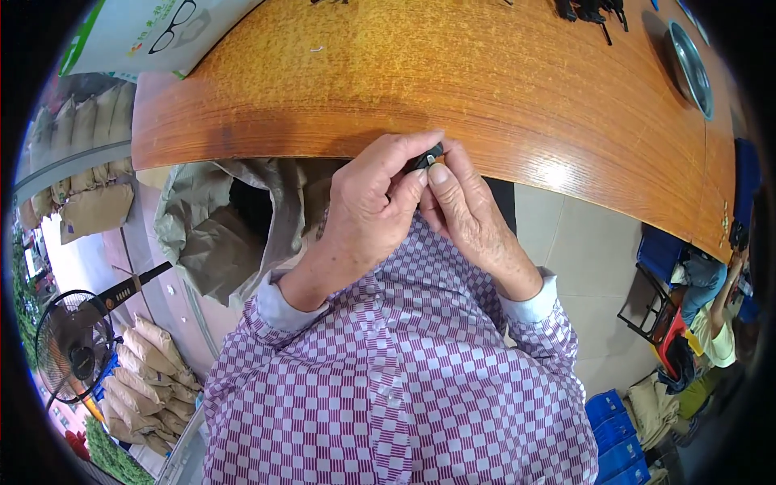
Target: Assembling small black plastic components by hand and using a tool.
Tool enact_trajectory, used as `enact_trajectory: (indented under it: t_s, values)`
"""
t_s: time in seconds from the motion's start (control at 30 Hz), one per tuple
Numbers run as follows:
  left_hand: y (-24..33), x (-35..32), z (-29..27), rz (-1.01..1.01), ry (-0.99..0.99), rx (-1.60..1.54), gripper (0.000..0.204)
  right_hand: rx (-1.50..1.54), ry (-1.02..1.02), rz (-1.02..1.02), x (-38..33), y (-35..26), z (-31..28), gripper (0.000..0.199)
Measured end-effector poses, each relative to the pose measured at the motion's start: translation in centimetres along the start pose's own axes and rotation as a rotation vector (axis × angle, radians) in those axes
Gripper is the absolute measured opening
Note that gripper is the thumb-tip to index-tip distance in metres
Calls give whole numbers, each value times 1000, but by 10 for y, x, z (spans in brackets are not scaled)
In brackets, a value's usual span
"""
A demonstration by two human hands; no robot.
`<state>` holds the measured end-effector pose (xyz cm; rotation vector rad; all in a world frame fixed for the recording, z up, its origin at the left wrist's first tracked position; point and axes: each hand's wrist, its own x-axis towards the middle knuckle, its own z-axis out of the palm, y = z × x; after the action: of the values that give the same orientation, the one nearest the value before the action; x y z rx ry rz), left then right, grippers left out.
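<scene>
Both my hands meet at the near edge of the wooden table [339,105], fingers pinched around a small black part [435,151] with a light metallic bit showing on it. My left hand [373,194] grips it from the left, thumb and forefinger closed. From the right, my right hand [467,202] pinches the same part, thumb tip against its near side. Much of the part is covered by the fingers, and its exact kind cannot be made out.
Black parts [590,11] lie at the table's far side, with a metal bowl [689,71] at the right. A white bag [162,36] stands at the far left. Below the edge hangs an open sack [214,226]. A fan [77,347] is left; another person [715,323] sits right.
</scene>
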<state>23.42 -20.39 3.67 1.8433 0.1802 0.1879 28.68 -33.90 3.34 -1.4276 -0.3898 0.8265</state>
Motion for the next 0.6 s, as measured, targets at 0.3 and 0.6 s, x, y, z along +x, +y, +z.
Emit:
enact_trajectory:
  t_s: [0.3,0.6]
  values:
    - [1,3,-10,195,204,268,32,-271,-47,27,18,-19,5,25]
    - [16,4,-29,-179,106,-670,30,-16,62,-112,14,-18,-2,17]
